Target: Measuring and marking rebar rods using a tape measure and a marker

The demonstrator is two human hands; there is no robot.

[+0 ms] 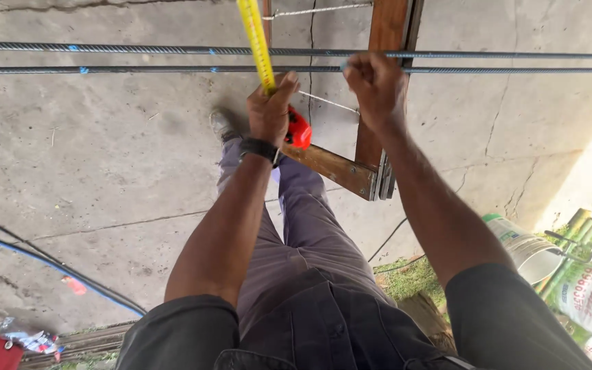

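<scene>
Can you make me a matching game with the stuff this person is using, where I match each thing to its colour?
Things:
1. tape measure blade
2. tape measure case
3. wristwatch
4. marks on the steel bars

Colours:
A. black
B. blue
C. yellow
D. red

Pairs: 1-C, 2-D, 3-A, 4-B

The left hand holds the tape measure against the steel bars, and the right hand is closed at the bars beside it.
</scene>
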